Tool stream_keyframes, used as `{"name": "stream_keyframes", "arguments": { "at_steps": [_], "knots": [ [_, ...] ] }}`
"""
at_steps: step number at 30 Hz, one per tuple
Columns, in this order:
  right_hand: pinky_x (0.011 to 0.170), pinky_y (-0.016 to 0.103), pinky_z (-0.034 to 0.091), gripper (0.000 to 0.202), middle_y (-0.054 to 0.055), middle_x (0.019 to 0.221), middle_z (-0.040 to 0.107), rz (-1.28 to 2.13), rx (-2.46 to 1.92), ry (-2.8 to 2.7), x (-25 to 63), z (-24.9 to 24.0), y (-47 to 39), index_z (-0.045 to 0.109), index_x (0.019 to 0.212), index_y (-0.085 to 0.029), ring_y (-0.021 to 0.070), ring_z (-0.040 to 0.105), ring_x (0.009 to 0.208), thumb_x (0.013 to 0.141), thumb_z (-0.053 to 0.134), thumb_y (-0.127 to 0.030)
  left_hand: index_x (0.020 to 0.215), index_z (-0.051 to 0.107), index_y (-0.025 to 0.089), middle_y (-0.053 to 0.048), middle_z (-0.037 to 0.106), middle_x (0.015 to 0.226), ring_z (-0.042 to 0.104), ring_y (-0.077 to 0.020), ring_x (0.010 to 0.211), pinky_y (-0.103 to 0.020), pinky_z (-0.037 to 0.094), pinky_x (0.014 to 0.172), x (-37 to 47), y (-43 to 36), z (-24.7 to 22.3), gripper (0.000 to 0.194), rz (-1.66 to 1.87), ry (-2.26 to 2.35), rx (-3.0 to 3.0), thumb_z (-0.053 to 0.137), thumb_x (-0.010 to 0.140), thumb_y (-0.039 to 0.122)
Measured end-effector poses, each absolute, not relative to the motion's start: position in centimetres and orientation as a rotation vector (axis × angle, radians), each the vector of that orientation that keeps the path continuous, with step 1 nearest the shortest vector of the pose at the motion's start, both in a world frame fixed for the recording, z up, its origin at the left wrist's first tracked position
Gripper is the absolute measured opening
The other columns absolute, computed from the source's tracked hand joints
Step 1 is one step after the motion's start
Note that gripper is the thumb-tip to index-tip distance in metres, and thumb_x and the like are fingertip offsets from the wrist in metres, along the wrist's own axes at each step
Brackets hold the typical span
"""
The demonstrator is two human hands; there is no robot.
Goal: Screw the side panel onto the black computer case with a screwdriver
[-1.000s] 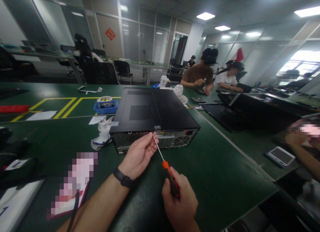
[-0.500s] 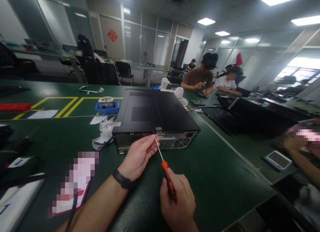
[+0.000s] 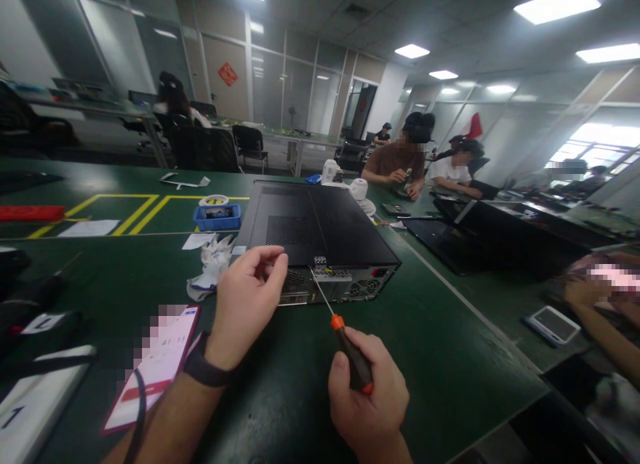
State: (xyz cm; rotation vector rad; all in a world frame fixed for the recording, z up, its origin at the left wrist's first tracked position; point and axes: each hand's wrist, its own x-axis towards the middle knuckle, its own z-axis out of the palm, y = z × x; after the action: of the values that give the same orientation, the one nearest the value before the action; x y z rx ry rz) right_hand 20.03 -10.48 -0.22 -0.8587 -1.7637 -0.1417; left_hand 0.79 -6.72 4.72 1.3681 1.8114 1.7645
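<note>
A black desktop computer case (image 3: pixel 345 221) lies flat on the green table, its metal back panel (image 3: pixel 334 287) facing me. My right hand (image 3: pixel 375 401) is wrapped around the orange-and-black handle of a screwdriver (image 3: pixel 356 364). The screwdriver's tip meets the upper edge of the back panel, left of the fan grille (image 3: pixel 364 288). My left hand (image 3: pixel 250 304) is raised before the case's left rear corner, partly covering it. Its fingers are curled with thumb and forefinger together; anything between them is too small or hidden to make out.
White gloves (image 3: pixel 213 261) and a blue bin (image 3: pixel 217 216) with a tape roll (image 3: pixel 214 201) sit left of the case. A pink-edged sheet (image 3: pixel 160 371) lies near my left forearm. Black panels (image 3: pixel 440 241) and a co-worker's arm (image 3: pixel 597 311) are on the right.
My left hand has drawn back from the screwdriver's tip, moving left and up. My right hand has shifted slightly right, still holding the screwdriver at the back panel.
</note>
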Motion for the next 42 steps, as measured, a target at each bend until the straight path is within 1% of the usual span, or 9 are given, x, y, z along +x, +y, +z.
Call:
{"name": "stream_keyframes", "arguments": {
  "at_steps": [3, 6, 12, 17, 20, 25, 29, 38, 42],
  "knots": [
    [0.067, 0.032, 0.056, 0.025, 0.007, 0.087, 0.065, -0.111, -0.812, -1.726, 19.8, -0.2, -10.5, 0.058, 0.111, -0.015, 0.0175, 0.065, 0.076, 0.085, 0.057, -0.014, 0.107, 0.071, 0.022, -0.005, 0.073, 0.099, 0.065, -0.0217, 0.087, -0.033, 0.049, 0.081, -0.9, -6.5, 5.0, 0.027, 1.741, 2.136, 1.539, 0.06, 0.089, 0.039],
    [0.063, 0.027, 0.053, 0.024, 0.006, 0.086, 0.067, -0.202, -0.81, -1.722, 19.7, -0.1, -10.3, 0.059, 0.11, -0.015, 0.0138, 0.064, 0.069, 0.087, 0.058, -0.011, 0.111, 0.068, 0.018, -0.01, 0.07, 0.114, 0.062, -0.0274, 0.11, -0.042, 0.043, 0.102, -2.5, -5.9, 4.7, 0.031, 1.666, 2.286, 1.732, 0.057, 0.09, 0.037],
    [0.059, 0.024, 0.052, 0.016, 0.004, 0.083, 0.068, -0.21, -0.859, -1.696, 19.2, -0.1, -10.2, 0.06, 0.107, -0.015, 0.0124, 0.063, 0.065, 0.091, 0.055, -0.015, 0.129, 0.062, 0.014, -0.018, 0.054, 0.145, 0.048, -0.0328, 0.135, -0.049, 0.035, 0.114, -3.9, -4.6, 3.2, 0.051, 1.408, 2.285, 1.874, 0.058, 0.088, 0.045],
    [0.066, 0.03, 0.056, 0.025, 0.007, 0.087, 0.064, -0.154, -0.775, -1.635, 18.8, -1.6, -10.3, 0.058, 0.109, -0.013, 0.0174, 0.066, 0.076, 0.084, 0.058, -0.011, 0.131, 0.062, 0.012, -0.021, 0.051, 0.148, 0.046, -0.035, 0.138, -0.05, 0.036, 0.114, -3.7, -4.3, 2.6, 0.056, 1.288, 2.267, 1.913, 0.053, 0.091, 0.05],
    [0.065, 0.028, 0.056, 0.025, 0.006, 0.087, 0.066, -0.202, -0.776, -1.623, 18.8, -2.8, -10.3, 0.06, 0.109, -0.015, 0.016, 0.066, 0.074, 0.085, 0.057, -0.008, 0.132, 0.063, 0.012, -0.02, 0.05, 0.149, 0.048, -0.0354, 0.137, -0.05, 0.037, 0.113, -3.5, -4.3, 2.5, 0.057, 1.243, 2.301, 1.888, 0.051, 0.091, 0.051],
    [0.064, 0.031, 0.057, 0.023, 0.007, 0.087, 0.066, -0.193, -0.834, -1.593, 18.9, -3.8, -10.1, 0.058, 0.111, -0.016, 0.0182, 0.066, 0.074, 0.088, 0.058, -0.016, 0.128, 0.065, 0.012, -0.021, 0.05, 0.149, 0.049, -0.0354, 0.136, -0.049, 0.039, 0.112, -3.2, -4.4, 2.5, 0.054, 1.23, 2.343, 1.887, 0.048, 0.093, 0.049],
    [0.065, 0.033, 0.058, 0.028, 0.007, 0.087, 0.065, -0.181, -0.775, -1.578, 18.8, -3.9, -10.1, 0.056, 0.112, -0.015, 0.0197, 0.067, 0.077, 0.084, 0.059, -0.013, 0.127, 0.066, 0.014, -0.019, 0.052, 0.148, 0.05, -0.0355, 0.135, -0.05, 0.04, 0.11, -3.1, -4.4, 2.4, 0.052, 1.253, 2.356, 1.898, 0.05, 0.092, 0.048],
    [0.068, 0.034, 0.061, 0.017, 0.007, 0.09, 0.069, -0.192, -0.897, -1.51, 20.1, -6.3, -10.7, 0.063, 0.109, -0.019, 0.019, 0.069, 0.073, 0.092, 0.059, -0.022, 0.128, 0.066, 0.013, -0.021, 0.052, 0.147, 0.05, -0.0358, 0.136, -0.049, 0.04, 0.111, -2.9, -4.4, 2.5, 0.052, 1.229, 2.382, 1.902, 0.048, 0.093, 0.048],
    [0.067, 0.037, 0.061, 0.027, 0.008, 0.095, 0.068, -0.133, -0.81, -1.48, 20.1, -6.5, -10.3, 0.061, 0.119, -0.019, 0.021, 0.07, 0.079, 0.092, 0.059, -0.02, 0.127, 0.066, 0.015, -0.02, 0.053, 0.147, 0.05, -0.0348, 0.135, -0.05, 0.041, 0.109, -2.9, -4.4, 2.6, 0.051, 1.223, 2.388, 1.888, 0.048, 0.092, 0.047]
  ]
}}
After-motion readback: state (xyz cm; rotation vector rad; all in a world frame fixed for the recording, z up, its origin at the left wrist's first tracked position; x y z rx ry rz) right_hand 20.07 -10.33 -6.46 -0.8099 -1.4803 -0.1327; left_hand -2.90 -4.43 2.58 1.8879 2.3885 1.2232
